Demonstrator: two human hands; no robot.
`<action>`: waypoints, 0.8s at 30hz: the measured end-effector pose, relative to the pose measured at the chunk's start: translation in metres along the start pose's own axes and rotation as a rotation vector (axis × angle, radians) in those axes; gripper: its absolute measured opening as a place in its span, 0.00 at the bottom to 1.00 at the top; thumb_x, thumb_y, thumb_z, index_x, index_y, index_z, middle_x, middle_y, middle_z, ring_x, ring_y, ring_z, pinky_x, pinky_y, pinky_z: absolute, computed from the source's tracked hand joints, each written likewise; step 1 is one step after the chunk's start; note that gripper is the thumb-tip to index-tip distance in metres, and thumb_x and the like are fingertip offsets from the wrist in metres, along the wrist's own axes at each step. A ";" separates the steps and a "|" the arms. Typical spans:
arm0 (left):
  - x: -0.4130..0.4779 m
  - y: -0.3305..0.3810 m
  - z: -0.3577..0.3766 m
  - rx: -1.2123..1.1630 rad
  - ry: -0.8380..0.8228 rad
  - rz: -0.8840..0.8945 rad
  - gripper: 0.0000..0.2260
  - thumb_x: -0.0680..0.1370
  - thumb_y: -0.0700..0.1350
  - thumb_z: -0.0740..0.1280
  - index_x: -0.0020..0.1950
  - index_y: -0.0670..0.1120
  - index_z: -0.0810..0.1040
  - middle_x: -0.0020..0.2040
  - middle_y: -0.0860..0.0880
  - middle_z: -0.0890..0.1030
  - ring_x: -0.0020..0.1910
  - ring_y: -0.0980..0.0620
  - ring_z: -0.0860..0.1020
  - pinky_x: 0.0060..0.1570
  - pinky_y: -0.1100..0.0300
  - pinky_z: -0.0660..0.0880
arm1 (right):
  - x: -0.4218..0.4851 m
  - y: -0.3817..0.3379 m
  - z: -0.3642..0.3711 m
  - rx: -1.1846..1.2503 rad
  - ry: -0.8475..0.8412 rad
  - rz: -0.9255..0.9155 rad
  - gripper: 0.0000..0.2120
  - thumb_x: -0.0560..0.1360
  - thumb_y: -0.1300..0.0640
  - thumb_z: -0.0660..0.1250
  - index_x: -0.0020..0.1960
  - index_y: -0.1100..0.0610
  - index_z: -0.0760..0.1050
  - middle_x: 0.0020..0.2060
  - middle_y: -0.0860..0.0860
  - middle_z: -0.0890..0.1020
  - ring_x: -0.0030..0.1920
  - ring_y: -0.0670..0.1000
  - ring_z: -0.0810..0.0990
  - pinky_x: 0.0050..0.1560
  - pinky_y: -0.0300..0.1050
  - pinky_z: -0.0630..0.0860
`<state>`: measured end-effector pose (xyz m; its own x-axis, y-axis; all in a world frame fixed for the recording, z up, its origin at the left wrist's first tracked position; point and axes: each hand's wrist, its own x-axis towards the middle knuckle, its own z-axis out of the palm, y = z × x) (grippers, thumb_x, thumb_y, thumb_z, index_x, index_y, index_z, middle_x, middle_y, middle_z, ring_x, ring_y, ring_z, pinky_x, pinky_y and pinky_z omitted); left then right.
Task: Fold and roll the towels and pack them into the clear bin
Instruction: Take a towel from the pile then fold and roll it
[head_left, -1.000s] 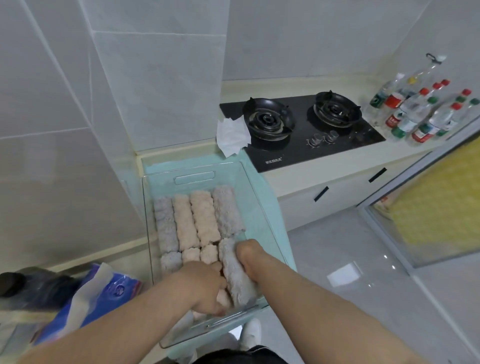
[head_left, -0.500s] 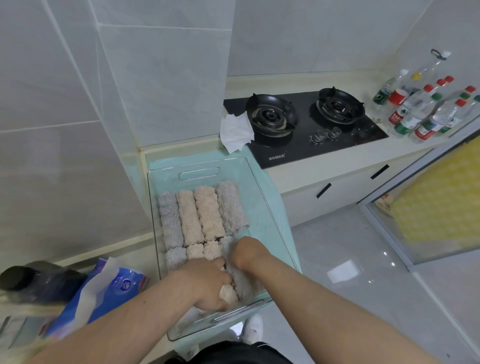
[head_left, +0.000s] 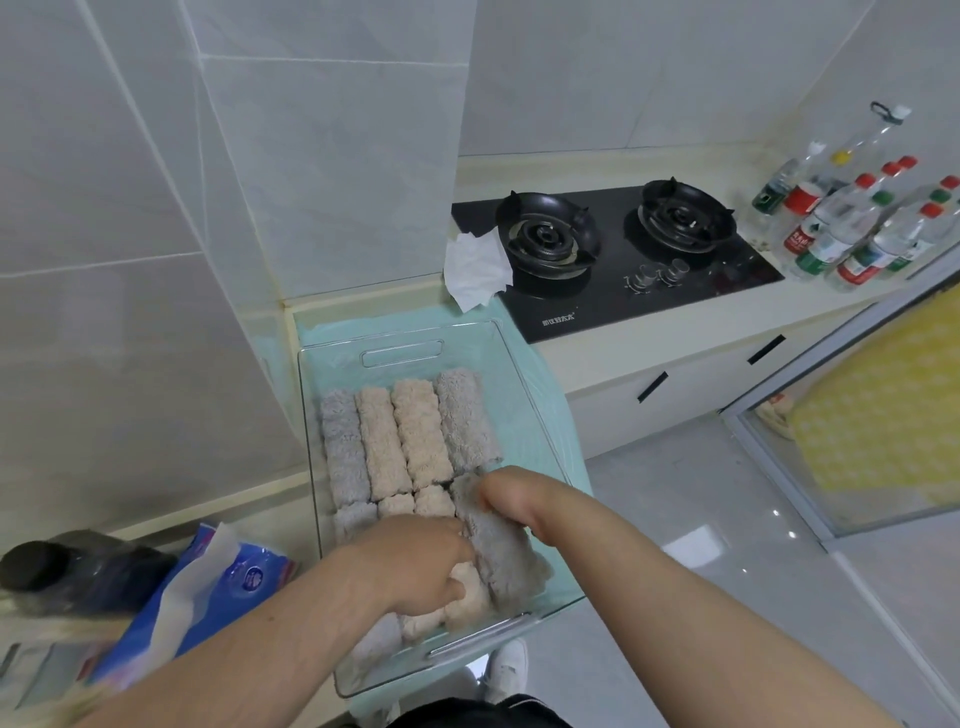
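Since half a second ago my right hand (head_left: 501, 496) has slid toward the far end of the grey roll (head_left: 501, 556), fingers curled down over it, pressing it into the near row of the bin (head_left: 402, 353). My left hand (head_left: 410, 564) stays closed among the pink rolls (head_left: 467, 587) beside it; I cannot tell whether it grips one. Four rolls (head_left: 410, 436) fill the far row.

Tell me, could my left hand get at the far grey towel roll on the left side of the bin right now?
Probably yes. The left hand is pressing on the near row, and the far left grey roll lies uncovered just beyond it in the open-topped clear bin. The right hand is on the other side, out of that path.
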<state>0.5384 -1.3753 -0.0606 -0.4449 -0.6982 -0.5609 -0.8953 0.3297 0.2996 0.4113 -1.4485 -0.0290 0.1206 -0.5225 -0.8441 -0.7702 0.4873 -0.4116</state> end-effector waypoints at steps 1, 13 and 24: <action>-0.001 -0.002 -0.002 -0.019 0.030 0.008 0.17 0.78 0.53 0.60 0.66 0.51 0.72 0.69 0.51 0.69 0.62 0.46 0.73 0.53 0.53 0.71 | -0.004 -0.003 -0.005 -0.022 0.012 -0.019 0.17 0.77 0.64 0.54 0.62 0.57 0.74 0.57 0.58 0.77 0.49 0.53 0.75 0.41 0.40 0.69; -0.041 -0.030 -0.047 -0.564 0.475 -0.183 0.14 0.79 0.55 0.62 0.64 0.57 0.75 0.60 0.57 0.77 0.52 0.57 0.77 0.58 0.57 0.73 | 0.003 0.011 0.013 0.081 -0.097 0.141 0.16 0.75 0.58 0.55 0.59 0.58 0.74 0.50 0.57 0.79 0.42 0.54 0.78 0.44 0.42 0.74; -0.076 -0.010 -0.063 -0.833 0.792 -0.365 0.06 0.80 0.49 0.63 0.51 0.56 0.79 0.48 0.63 0.79 0.50 0.60 0.77 0.53 0.58 0.73 | -0.029 0.000 -0.013 -0.260 -0.037 -0.308 0.12 0.75 0.58 0.59 0.56 0.58 0.75 0.53 0.54 0.78 0.50 0.52 0.76 0.47 0.43 0.70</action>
<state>0.5823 -1.3658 0.0278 0.2310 -0.9572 -0.1745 -0.5447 -0.2758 0.7919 0.3999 -1.4431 -0.0001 0.3890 -0.5889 -0.7084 -0.8268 0.1160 -0.5504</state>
